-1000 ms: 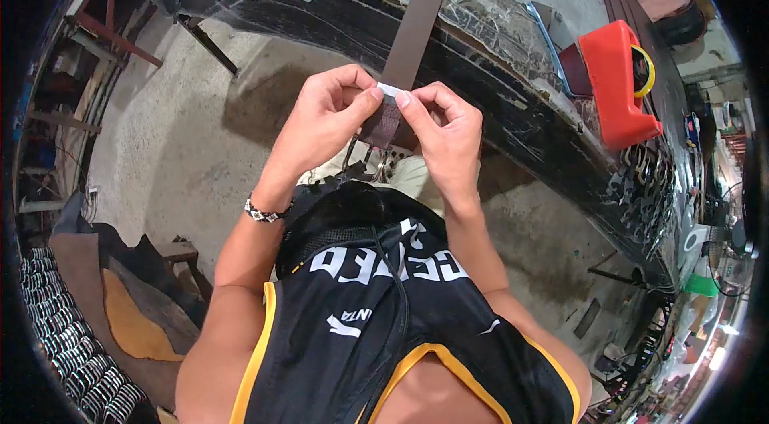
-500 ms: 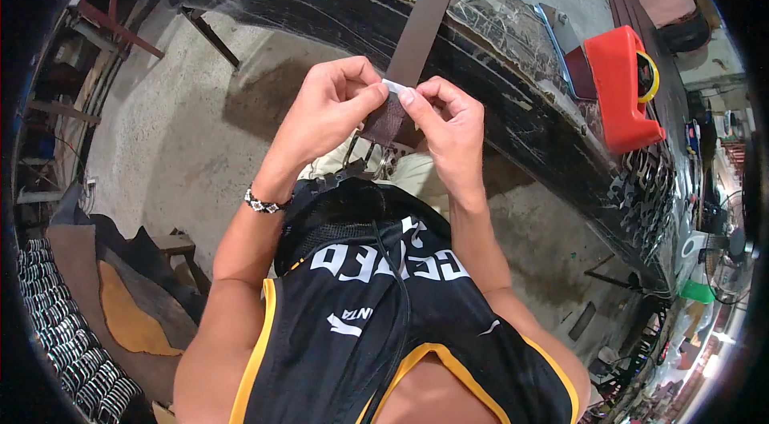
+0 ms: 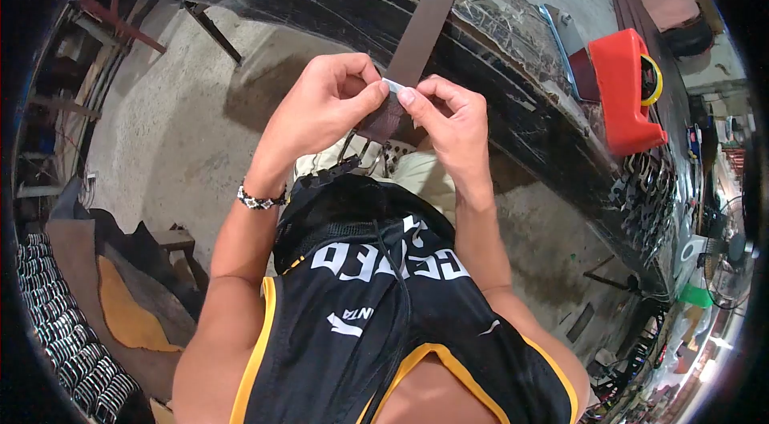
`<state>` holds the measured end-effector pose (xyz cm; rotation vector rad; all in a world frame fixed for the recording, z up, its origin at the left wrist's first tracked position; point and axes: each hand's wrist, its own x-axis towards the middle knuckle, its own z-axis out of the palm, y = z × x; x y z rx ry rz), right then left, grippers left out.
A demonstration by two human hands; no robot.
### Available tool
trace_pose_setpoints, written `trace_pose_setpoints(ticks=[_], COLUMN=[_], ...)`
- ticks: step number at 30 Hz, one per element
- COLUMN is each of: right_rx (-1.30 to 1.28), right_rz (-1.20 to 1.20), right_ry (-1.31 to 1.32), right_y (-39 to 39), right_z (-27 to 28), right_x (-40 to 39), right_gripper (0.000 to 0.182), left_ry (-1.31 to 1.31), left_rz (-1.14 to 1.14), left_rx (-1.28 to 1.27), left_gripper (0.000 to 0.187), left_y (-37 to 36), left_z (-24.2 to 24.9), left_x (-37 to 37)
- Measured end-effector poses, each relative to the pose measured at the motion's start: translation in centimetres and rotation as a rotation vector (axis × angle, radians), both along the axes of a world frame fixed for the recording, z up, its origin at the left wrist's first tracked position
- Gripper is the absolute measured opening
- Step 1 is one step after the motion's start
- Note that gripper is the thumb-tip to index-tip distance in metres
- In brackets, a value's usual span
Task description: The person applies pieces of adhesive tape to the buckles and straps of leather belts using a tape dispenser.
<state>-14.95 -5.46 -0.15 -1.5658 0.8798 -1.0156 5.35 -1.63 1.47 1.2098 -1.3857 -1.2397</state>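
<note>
Well, in the head view my fingers (image 3: 362,65) are hiding the ends of the white strip (image 3: 392,86), lying across a brown strap (image 3: 427,28) that is running past the top edge. My left hand (image 3: 332,104) and right hand (image 3: 455,126), curled nearly closed, are pinching the strip.

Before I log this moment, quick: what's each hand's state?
Left hand: closed, pinching the brown strap at one end of the white piece.
Right hand: closed, pinching the strap at the piece's other end.

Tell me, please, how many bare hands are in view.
2: the left hand pinches the left end of the small white strip, the right hand its right end.
</note>
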Motion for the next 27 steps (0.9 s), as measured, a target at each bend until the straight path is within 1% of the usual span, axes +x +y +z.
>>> trace_pose_setpoints(ticks=[5, 7, 11, 13, 14, 17, 20, 21, 27], right_rx=[0.000, 0.027, 0.095, 0.125, 0.111, 0.091, 0.092, 0.081, 0.029], right_rz=[0.026, 0.033, 0.052, 0.037, 0.029, 0.019, 0.024, 0.022, 0.004], right_ry=[0.015, 0.013, -0.121, -0.155, -0.161, -0.183, -0.210, -0.217, -0.181], right_y=[-0.3, -0.3, -0.3, -0.4, -0.5, -0.7, -0.8, -0.8, -0.7], right_z=[0.2, 0.4, 0.3, -0.2, -0.4, -0.6, -0.6, -0.5, -0.5], right_x=[-0.1, -0.1, 0.4, 0.5, 0.5, 0.3, 0.3, 0.3, -0.1], right_gripper=[0.024, 0.023, 0.021, 0.020, 0.020, 0.019, 0.018, 0.018, 0.018], left_ry=[-0.002, 0.054, 0.112, 0.222, 0.275, 0.288, 0.332, 0.356, 0.250], left_rz=[0.001, -0.007, -0.006, -0.023, -0.031, -0.032, -0.088, -0.086, 0.017], left_rx=[-0.028, -0.024, -0.005, 0.026, 0.040, 0.027, 0.083, 0.102, 0.043], left_gripper=[0.019, 0.018, 0.015, 0.012, 0.011, 0.012, 0.014, 0.012, 0.014], left_y=[-0.1, -0.1, -0.1, -0.2, -0.3, 0.2, 0.6, 0.8, 0.6], left_z=[0.1, 0.1, -0.2, -0.9, -1.1, -0.7, -1.5, -1.3, -2.1], left_x=[0.0, -0.1, -0.1, -0.2, -0.2, -0.5, -0.8, -1.0, -2.0])
